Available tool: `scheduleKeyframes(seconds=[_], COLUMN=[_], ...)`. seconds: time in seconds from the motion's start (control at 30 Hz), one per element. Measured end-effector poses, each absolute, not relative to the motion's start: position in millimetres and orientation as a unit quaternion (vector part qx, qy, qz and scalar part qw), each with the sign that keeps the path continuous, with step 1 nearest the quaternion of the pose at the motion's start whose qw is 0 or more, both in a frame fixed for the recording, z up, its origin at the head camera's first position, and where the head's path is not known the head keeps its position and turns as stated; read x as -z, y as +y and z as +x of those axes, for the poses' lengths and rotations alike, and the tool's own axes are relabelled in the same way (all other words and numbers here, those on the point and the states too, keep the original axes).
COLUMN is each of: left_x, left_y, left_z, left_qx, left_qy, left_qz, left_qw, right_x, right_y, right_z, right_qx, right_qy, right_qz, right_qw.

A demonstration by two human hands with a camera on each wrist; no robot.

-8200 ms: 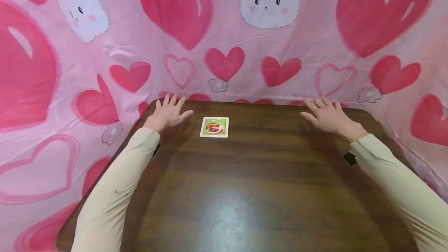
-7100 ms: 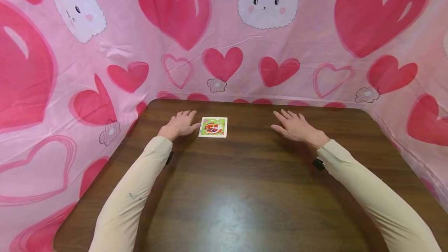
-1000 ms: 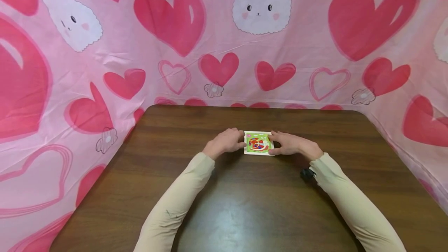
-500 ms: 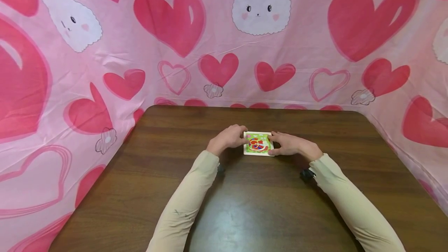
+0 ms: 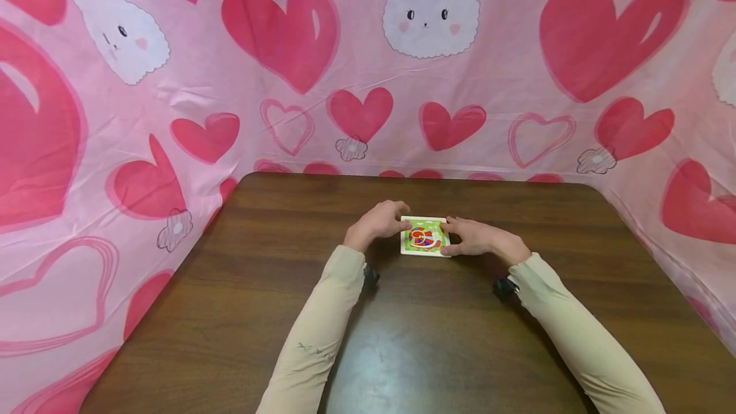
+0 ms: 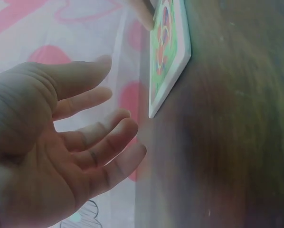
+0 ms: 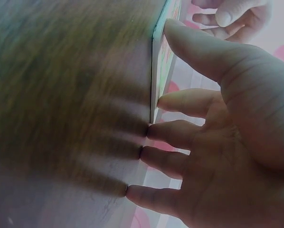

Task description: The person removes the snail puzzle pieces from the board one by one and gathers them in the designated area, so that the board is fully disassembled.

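I see the left hand (image 5: pixel 379 221) loosely relaxed just off the picture board (image 5: pixel 424 239); the right hand (image 5: pixel 476 237), fingers spread, touches its side with thumb and forefinger.

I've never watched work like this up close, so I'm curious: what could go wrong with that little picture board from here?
First, the board could swivel or slide on the table if pushed, since only the right fingers touch it; the left fingers are apart from it.
Second, if it were lifted like this, it might tip or slip, with contact on only one side.
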State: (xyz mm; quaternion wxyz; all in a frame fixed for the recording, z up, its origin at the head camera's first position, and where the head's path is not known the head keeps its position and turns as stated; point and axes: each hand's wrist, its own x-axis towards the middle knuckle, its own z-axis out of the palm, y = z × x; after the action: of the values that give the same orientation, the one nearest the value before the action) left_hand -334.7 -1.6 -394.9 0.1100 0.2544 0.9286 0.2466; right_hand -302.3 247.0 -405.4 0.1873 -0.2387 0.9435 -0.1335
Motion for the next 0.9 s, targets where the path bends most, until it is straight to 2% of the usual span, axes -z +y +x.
scheduleKeyframes(seconds=[0.47,0.7,0.9], left_x=[400.7,405.0,408.7], left_y=[5.5,10.1,12.2], left_z=[-338.7,-342.9,-342.0], left_qx=[-0.272,-0.216,-0.176], left_qy=[0.926,0.938,0.948], left_qz=[0.235,0.254,0.243], left_qw=[0.114,0.098,0.107], right_x=[404.5,404.1,407.3], right_y=[246.0,246.9,247.6], right_z=[-302.6,-302.7,-302.7], right_qx=[0.133,0.138,0.139], right_qy=[0.944,0.944,0.944], right_qz=[-0.24,-0.239,-0.238], right_qw=[0.183,0.182,0.183])
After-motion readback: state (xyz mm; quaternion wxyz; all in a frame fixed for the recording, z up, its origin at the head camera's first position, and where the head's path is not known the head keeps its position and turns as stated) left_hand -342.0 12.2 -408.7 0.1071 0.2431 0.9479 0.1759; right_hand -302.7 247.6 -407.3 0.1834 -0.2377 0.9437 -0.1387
